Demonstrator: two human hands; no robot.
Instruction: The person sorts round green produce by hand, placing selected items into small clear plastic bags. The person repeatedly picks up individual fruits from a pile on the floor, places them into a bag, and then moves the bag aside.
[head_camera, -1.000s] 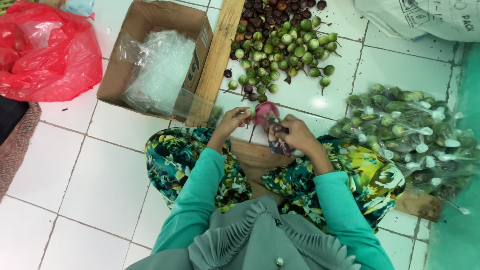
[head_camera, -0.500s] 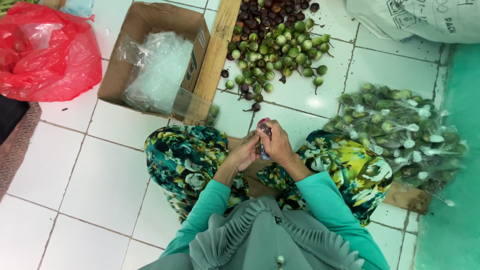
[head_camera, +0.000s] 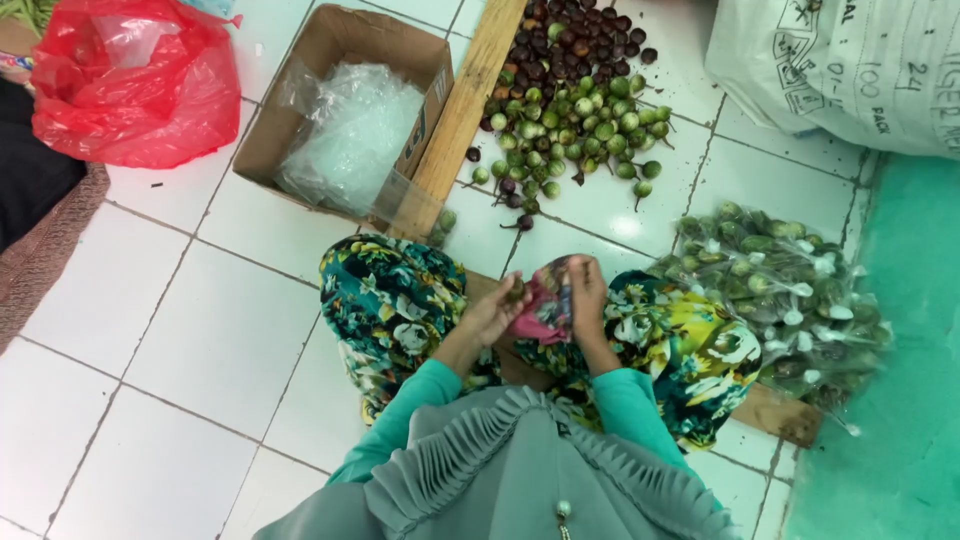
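Note:
I sit on a white tiled floor with my knees in floral trousers. My left hand (head_camera: 492, 312) holds a small round green eggplant (head_camera: 516, 292) at its fingertips. My right hand (head_camera: 585, 290) grips a small bag with pink and dark contents (head_camera: 545, 305), held between both hands over my lap. A heap of small green eggplants (head_camera: 565, 120) lies on the floor ahead, with dark purple ones (head_camera: 575, 30) behind it.
A cardboard box (head_camera: 345, 110) of clear plastic bags stands front left beside a wooden plank (head_camera: 465, 100). A pile of filled clear bags of eggplants (head_camera: 785, 290) lies to the right. A red plastic bag (head_camera: 135, 80) is far left, a white sack (head_camera: 840, 70) far right.
My hands came back from reaching toward the eggplant heap to my lap. The left hand now holds a green eggplant at the bag. The view shifted slightly.

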